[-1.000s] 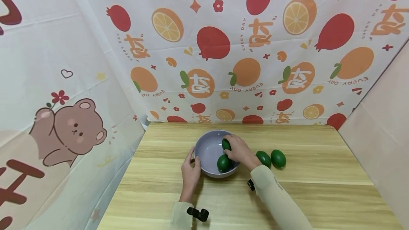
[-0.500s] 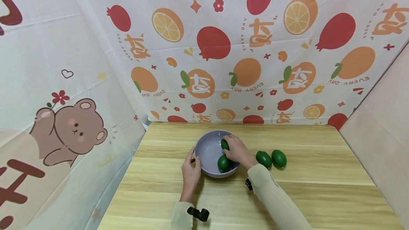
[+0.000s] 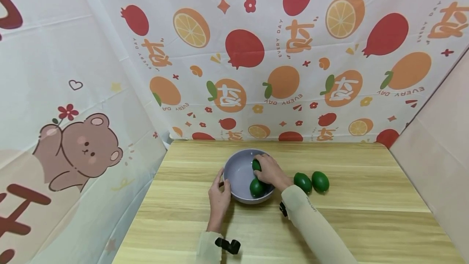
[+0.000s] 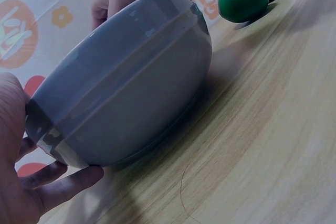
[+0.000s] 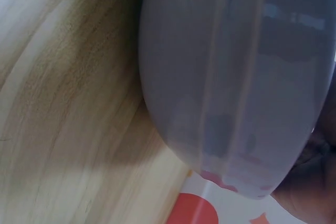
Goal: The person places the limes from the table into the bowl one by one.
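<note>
A grey-lavender bowl (image 3: 236, 172) stands on the table. At its left side my left hand (image 3: 219, 199) holds it, thumb at the rim and fingers against the outer wall, as the left wrist view shows under the bowl (image 4: 131, 77). My right hand (image 3: 270, 171) reaches over the right rim and grips a green lime (image 3: 256, 166) inside. Just in front of that one, a second lime (image 3: 257, 188) lies in the bowl. The right wrist view is mostly filled by the bowl's outside (image 5: 220, 77), which hides the held lime; only part of my right hand (image 5: 310, 187) shows there.
Two more limes, a left one (image 3: 302, 182) and a right one (image 3: 320, 181), lie side by side on the wooden table (image 3: 366, 223), right of the bowl. A fruit-print cloth (image 3: 245, 48) hangs behind the table, and a bear-print cloth (image 3: 86, 146) at the left.
My right hand has shifted slightly left with the lime in its grip, inside the bowl. The left hand and the bowl have stayed in place.
</note>
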`<action>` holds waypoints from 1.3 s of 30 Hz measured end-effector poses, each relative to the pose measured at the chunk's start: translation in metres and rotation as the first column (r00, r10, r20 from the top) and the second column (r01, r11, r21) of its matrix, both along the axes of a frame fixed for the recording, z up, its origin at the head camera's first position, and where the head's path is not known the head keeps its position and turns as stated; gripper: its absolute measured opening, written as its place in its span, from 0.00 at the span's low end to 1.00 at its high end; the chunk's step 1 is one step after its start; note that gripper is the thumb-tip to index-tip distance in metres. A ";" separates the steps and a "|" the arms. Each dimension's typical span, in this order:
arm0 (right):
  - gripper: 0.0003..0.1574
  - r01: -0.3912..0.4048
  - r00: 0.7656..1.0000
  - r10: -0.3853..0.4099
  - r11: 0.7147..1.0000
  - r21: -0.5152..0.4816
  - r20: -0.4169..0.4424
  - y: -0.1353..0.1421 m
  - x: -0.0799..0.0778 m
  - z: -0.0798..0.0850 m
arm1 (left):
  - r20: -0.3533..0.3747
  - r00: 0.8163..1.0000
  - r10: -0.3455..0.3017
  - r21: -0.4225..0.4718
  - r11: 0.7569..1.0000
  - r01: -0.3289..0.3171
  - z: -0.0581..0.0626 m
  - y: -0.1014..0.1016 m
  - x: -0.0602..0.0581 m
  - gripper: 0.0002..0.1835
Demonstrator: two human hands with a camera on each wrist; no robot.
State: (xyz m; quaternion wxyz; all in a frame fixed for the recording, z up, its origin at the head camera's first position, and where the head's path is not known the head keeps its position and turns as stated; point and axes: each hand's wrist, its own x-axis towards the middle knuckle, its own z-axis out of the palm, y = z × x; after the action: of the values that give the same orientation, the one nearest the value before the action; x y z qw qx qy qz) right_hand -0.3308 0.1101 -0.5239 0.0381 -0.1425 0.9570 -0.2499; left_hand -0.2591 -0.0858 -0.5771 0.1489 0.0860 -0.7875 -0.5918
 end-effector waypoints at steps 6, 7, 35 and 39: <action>0.32 0.005 1.000 -0.005 1.000 0.004 0.008 -0.002 -0.002 0.000 | 0.000 1.000 -0.005 -0.001 1.000 0.005 0.001 0.000 0.001 0.26; 0.32 0.004 1.000 -0.004 1.000 0.006 0.009 -0.002 -0.002 0.000 | 0.002 1.000 -0.004 0.000 1.000 0.004 0.001 0.000 0.002 0.26; 0.31 0.008 1.000 -0.008 0.998 0.056 -0.012 -0.004 -0.001 0.002 | 0.004 1.000 -0.004 0.007 1.000 0.004 0.001 0.000 0.002 0.26; 0.31 0.007 1.000 -0.007 0.999 0.052 -0.010 -0.003 -0.001 0.004 | 0.007 1.000 -0.006 0.004 1.000 0.006 0.000 0.000 0.003 0.26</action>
State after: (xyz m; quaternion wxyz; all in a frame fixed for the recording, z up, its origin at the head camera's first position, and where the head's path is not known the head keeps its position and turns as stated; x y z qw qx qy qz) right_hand -0.3317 0.1067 -0.5197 0.0364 -0.1392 0.9638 -0.2245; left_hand -0.2565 -0.0856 -0.5766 0.1440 0.0860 -0.7872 -0.5935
